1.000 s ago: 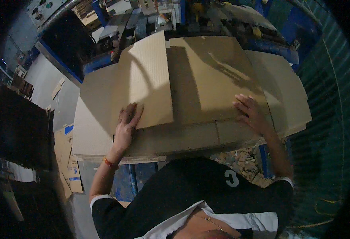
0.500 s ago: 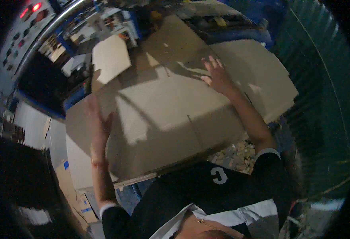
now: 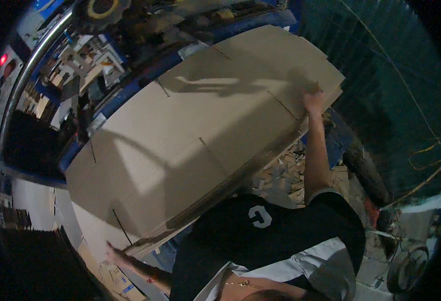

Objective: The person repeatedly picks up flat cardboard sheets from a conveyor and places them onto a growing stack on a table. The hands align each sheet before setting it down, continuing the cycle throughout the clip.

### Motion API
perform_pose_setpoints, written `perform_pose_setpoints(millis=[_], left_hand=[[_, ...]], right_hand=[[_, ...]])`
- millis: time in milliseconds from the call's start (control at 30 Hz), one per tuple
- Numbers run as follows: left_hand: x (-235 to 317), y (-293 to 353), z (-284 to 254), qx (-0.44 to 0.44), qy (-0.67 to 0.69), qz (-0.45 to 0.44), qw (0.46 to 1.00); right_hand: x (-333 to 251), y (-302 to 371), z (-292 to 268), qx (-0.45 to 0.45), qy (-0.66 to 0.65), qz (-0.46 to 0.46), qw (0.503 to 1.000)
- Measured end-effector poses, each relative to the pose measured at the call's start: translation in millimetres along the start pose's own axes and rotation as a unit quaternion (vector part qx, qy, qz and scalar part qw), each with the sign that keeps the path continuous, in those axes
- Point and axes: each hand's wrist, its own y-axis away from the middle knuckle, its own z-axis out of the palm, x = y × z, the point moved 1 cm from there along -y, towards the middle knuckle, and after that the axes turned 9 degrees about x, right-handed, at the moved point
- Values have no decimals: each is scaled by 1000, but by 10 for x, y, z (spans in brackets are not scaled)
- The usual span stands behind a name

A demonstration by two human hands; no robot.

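A stack of flat brown cardboard sheets [image 3: 180, 135] lies in front of me, running slantwise from lower left to upper right. Short dark slots cut into the long sides of the top sheet. At the stack's right end, my right hand [image 3: 313, 102] is closed at the sheet's edge, fingers bent and partly hidden. My left hand [image 3: 118, 256] is by the near left corner, its fingers stretched out beside the cardboard; it looks slightly blurred. Shadows fall across the top sheet.
Behind the stack runs a blue machine frame [image 3: 145, 80] with a toothed wheel [image 3: 101, 10]. A bent metal tube [image 3: 27, 75] and a control panel with a red light [image 3: 3, 59] stand left. Cardboard scraps [image 3: 285, 170] lie below. A green corrugated wall [image 3: 381, 85] rises right.
The skewed, overlapping sheets now show as one long flat sheet atop the stack. My left hand has come down to the near left corner; my right hand has shifted right to the end.
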Motion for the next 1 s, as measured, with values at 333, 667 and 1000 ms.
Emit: perform_pose_setpoints(millis=[333, 667, 1000], left_hand=[[422, 232, -106, 176, 24, 14, 984], [170, 169, -231, 200, 598, -50, 774], [318, -177, -209, 38, 688, -125, 714]], right_hand=[[-258, -200, -286, 55, -568, 273, 775], [-435, -1519, -561, -148, -591, 268, 746], [-1479, -284, -1686, -32, -318, -149, 936]])
